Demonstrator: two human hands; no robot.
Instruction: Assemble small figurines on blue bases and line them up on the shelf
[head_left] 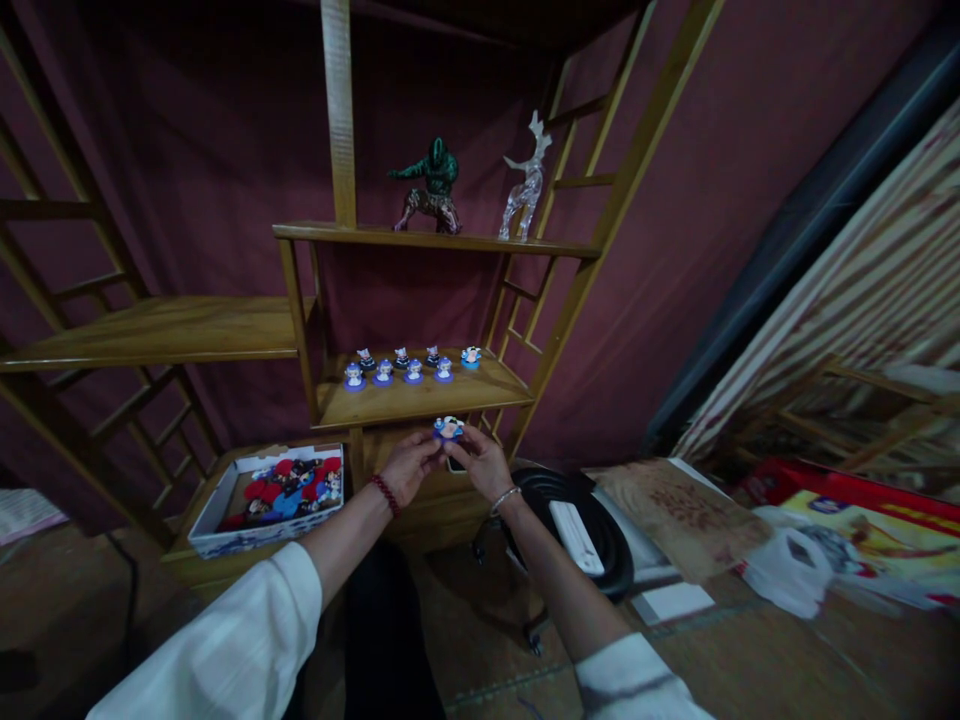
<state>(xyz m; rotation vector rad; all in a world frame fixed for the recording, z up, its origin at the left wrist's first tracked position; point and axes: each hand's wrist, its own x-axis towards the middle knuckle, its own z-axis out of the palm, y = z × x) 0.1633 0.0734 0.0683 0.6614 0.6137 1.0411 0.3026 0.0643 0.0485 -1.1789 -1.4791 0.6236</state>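
Observation:
A small blue and white figurine (448, 428) is held between my two hands, in front of the lower shelf. My left hand (411, 464) pinches its left side, and my right hand (481, 462) grips its right side. Just beyond, on the wooden shelf (420, 403), several little figurines stand in two rows. Purple-based ones (414, 371) form the front row. Darker ones (402, 357) are behind, with a blue-based figurine (471, 357) at the right end. To the left, a white box (268, 532) holds a heap of red, blue and black figurines (289, 490).
Above, a dark green figure statue (436, 185) and a clear deer statue (526, 180) occupy the upper shelf. A coiled black hose (619, 560) with a white box (576, 538) on it lies at right, near a plastic bag (791, 570). Wooden posts (574, 330) frame the shelf.

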